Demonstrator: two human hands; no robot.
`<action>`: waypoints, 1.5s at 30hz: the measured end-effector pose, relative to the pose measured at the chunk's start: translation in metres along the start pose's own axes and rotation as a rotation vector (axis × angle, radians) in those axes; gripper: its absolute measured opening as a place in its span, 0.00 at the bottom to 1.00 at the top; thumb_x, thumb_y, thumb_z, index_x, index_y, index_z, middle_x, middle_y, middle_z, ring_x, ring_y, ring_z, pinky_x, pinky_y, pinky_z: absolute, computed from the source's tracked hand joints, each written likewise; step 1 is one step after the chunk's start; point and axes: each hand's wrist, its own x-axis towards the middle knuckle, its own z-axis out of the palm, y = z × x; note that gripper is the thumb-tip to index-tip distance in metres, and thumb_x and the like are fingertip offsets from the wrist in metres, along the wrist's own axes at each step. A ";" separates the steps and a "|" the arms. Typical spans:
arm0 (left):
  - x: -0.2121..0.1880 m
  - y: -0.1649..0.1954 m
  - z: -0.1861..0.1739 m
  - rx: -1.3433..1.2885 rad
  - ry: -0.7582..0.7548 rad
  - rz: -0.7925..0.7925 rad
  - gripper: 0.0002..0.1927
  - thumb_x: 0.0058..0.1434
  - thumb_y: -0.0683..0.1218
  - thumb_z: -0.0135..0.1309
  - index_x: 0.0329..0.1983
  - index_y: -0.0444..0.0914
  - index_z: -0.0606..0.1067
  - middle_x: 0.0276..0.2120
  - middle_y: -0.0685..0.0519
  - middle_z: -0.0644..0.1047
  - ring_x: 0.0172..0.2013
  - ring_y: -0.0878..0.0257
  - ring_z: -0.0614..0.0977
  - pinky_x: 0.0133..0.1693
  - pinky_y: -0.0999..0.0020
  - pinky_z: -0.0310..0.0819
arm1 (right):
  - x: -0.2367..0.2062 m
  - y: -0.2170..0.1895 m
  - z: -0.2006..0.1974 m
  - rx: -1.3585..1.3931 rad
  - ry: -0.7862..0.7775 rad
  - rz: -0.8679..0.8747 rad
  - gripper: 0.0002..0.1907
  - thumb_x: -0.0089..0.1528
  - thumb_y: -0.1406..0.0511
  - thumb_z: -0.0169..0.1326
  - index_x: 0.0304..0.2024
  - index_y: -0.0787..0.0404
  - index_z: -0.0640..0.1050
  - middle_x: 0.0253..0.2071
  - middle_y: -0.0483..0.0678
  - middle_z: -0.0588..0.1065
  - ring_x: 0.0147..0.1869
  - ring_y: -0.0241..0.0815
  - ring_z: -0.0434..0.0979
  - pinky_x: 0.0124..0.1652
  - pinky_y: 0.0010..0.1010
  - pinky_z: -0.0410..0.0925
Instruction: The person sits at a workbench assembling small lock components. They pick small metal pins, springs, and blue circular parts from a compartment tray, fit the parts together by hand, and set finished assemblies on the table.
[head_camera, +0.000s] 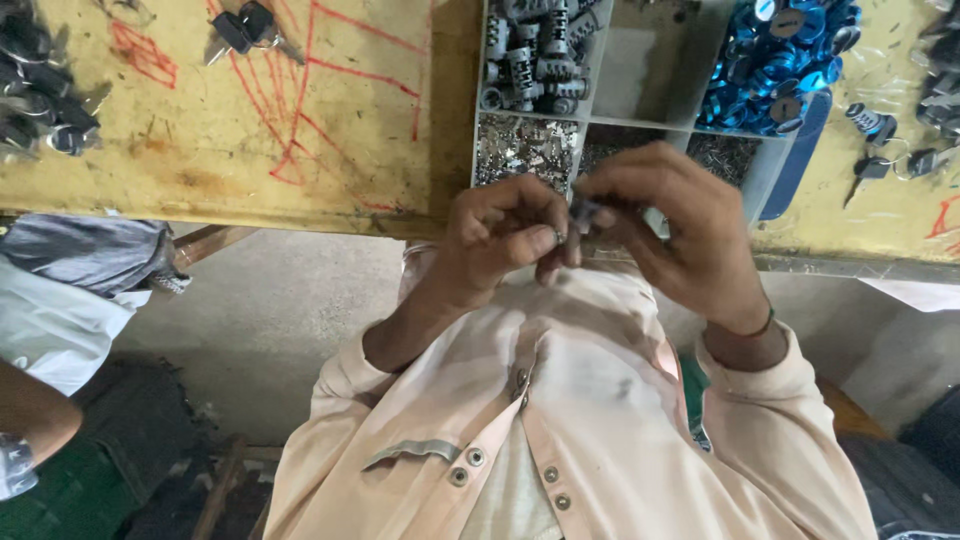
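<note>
1. My left hand (500, 240) is curled nearly closed, fingertips pinching one end of a small dark metal part (580, 212).
2. My right hand (680, 235) pinches the other end, fingers bent, not fully closed.
3. The part sits between both hands, equally near each; its long axis appears to run left-right, but its facing end is hidden.
4. Beyond lies the grey compartment tray (600, 120) on the yellow bench (200, 150).

Item: small dark part (583, 211) pinched between my left hand (500, 235) and right hand (680, 235), mostly covered by fingers; I cannot tell its shape. Above the hands, grey compartment tray (600, 122) cut off by the top edge; its fine metal bits (525, 148) too small to identify.
</note>
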 end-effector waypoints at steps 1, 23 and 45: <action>0.003 0.000 0.000 -0.074 -0.028 -0.009 0.05 0.66 0.41 0.55 0.42 0.33 0.74 0.34 0.49 0.80 0.32 0.67 0.79 0.37 0.72 0.78 | -0.009 0.005 0.001 0.004 0.011 -0.010 0.16 0.62 0.76 0.62 0.53 0.67 0.77 0.51 0.52 0.76 0.47 0.43 0.81 0.45 0.28 0.75; 0.001 0.012 0.036 0.642 0.270 -0.036 0.06 0.63 0.40 0.61 0.34 0.34 0.75 0.26 0.56 0.79 0.27 0.77 0.76 0.28 0.80 0.70 | -0.036 0.017 0.002 -0.330 0.077 -0.235 0.31 0.53 0.81 0.58 0.57 0.56 0.81 0.51 0.50 0.75 0.50 0.45 0.82 0.45 0.34 0.76; 0.000 0.000 0.029 0.694 -0.002 0.307 0.09 0.65 0.36 0.64 0.47 0.35 0.81 0.44 0.46 0.84 0.43 0.64 0.88 0.46 0.71 0.86 | 0.003 0.028 -0.025 -0.845 0.471 -0.006 0.11 0.69 0.71 0.72 0.46 0.65 0.80 0.43 0.50 0.73 0.40 0.44 0.79 0.38 0.33 0.70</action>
